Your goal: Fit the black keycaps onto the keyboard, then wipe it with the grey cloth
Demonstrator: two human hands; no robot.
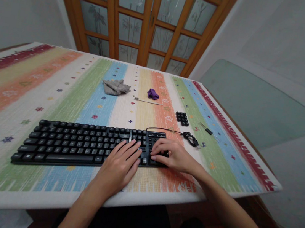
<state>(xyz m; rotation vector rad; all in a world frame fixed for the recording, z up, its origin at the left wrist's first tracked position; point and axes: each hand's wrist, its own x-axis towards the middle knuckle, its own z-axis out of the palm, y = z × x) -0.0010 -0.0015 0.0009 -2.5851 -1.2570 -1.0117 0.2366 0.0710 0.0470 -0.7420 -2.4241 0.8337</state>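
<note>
I'm covering the right end of the keyboard (71, 144).
My left hand (122, 161) is lying flat and loose; my right hand (174, 154) is curling, its grip unclear.

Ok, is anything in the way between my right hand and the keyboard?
Nothing visible: your right hand is at the right end of the black keyboard. The bundled cable and loose black keycaps lie farther back, to the right.
</note>
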